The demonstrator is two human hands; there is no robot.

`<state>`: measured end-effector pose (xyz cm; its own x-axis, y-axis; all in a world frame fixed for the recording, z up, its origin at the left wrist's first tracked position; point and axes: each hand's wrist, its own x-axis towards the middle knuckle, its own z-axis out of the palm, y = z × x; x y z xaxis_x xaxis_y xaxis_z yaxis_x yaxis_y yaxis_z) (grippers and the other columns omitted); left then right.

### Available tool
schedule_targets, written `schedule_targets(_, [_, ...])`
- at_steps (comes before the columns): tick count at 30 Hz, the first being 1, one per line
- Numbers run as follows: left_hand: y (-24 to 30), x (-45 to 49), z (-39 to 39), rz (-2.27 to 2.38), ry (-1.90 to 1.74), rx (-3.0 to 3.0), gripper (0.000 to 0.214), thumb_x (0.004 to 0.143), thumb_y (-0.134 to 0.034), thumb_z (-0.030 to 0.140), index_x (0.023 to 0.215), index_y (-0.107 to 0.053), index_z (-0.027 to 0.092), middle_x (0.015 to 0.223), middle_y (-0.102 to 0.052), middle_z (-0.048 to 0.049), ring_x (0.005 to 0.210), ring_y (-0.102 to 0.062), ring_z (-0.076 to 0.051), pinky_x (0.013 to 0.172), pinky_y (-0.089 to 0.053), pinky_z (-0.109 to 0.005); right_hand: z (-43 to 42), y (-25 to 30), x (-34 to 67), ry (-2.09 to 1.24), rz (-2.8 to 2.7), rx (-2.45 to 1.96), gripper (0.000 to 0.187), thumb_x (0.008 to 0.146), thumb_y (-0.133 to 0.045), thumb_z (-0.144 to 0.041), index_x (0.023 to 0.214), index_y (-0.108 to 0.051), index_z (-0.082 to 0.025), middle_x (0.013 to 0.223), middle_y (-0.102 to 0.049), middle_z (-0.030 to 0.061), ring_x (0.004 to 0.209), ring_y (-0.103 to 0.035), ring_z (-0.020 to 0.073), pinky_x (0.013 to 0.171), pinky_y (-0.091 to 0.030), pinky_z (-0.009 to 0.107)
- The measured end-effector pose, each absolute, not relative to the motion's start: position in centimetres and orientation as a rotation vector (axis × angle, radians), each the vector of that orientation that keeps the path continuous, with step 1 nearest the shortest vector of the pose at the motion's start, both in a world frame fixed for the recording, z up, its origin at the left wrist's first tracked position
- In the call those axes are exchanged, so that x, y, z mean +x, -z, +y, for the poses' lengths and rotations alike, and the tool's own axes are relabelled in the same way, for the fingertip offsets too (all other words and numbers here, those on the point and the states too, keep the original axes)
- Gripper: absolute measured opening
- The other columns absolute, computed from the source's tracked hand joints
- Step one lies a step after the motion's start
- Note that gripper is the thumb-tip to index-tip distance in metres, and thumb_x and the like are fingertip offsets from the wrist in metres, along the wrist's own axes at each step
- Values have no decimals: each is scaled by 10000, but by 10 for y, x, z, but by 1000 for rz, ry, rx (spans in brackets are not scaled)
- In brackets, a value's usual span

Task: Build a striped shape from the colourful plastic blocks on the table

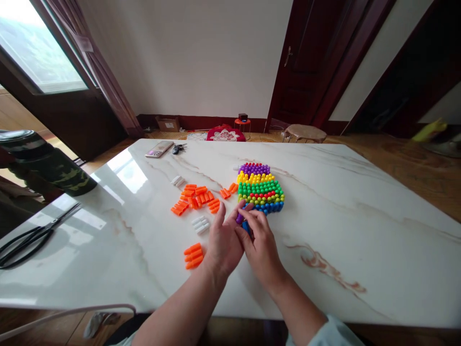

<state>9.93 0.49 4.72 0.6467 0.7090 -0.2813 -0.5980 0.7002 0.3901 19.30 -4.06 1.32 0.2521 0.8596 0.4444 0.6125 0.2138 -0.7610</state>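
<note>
My left hand is turned palm up over the table, its thumb apart, with a small purple plastic piece resting on its fingers. My right hand meets it from the right, thumb and fingers pinched around a blue plastic piece. The fingers partly cover both pieces. Just beyond the hands lies a block of round-tipped pieces in purple, yellow, green, red and blue rows. Loose orange bullet-shaped pieces are scattered to its left. Nearer me are white pieces and an orange group.
Scissors lie at the table's left edge, below a camouflage-patterned bottle. A phone and keys rest near the far edge. More white pieces sit behind the orange ones. A stool stands beyond the marble-patterned table.
</note>
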Motion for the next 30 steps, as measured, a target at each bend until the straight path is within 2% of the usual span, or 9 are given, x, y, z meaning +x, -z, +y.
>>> schedule_targets(6, [-53,102,1,388,-756,364,619,914,-360,601,1331,-497,165,1195,-604,-130,1113,-590,-244,990,-448,-367,-35,-30,202,-255,-1540,-1544,298,931,-436,-210,1202,-559,-226,1110,-566,89,1092,-562,207,941,-476,353])
schedule_targets(11, [-53,106,-8,400,-705,580,593,919,-380,596,1334,-514,194,1276,-583,-109,1194,-539,-238,1015,-421,-365,-39,-37,213,-163,-1502,-1726,241,956,-413,-335,1067,-586,-210,990,-643,73,877,-630,203,728,-482,297])
schedule_targets(14, [-45,110,-13,485,-701,873,526,901,-496,527,1297,-559,187,1294,-589,-105,1172,-550,-252,968,-450,-369,-39,-37,223,-185,-1390,-1783,275,965,-394,-388,960,-601,-208,854,-690,41,744,-641,180,645,-446,265])
schedule_targets(17, [-36,112,-12,643,-725,1192,446,878,-577,390,1266,-588,171,1169,-666,-95,1011,-631,-235,849,-505,-345,-39,-38,229,-316,-1332,-1760,299,953,-424,-428,861,-611,-213,754,-690,18,662,-631,164,595,-433,249])
schedule_targets(20, [-33,111,-5,791,-761,1409,388,878,-540,327,1203,-631,134,946,-722,-81,829,-668,-205,731,-530,-315,-41,-40,231,-378,-1335,-1648,236,913,-520,-405,831,-631,-214,783,-686,18,704,-633,160,637,-458,246])
schedule_targets(22, [-36,109,-1,864,-826,1551,343,863,-516,252,1149,-662,133,882,-720,-68,766,-664,-182,682,-528,-286,-42,-43,231,-353,-1367,-1569,157,882,-580,-349,853,-650,-212,813,-671,22,739,-623,159,684,-468,252])
schedule_targets(26, [-41,106,0,901,-997,1891,333,840,-479,146,1098,-691,155,882,-690,-60,712,-629,-137,619,-495,-231,-45,-48,230,-311,-1379,-1483,77,851,-617,-273,856,-645,-201,818,-636,19,770,-598,155,742,-467,265])
schedule_targets(30, [-38,107,-3,881,-1062,1954,342,884,-470,178,1173,-651,163,921,-667,-65,728,-628,-125,620,-495,-217,-46,-52,226,-361,-1292,-1464,111,863,-592,-301,870,-630,-197,852,-646,27,807,-605,163,758,-475,273])
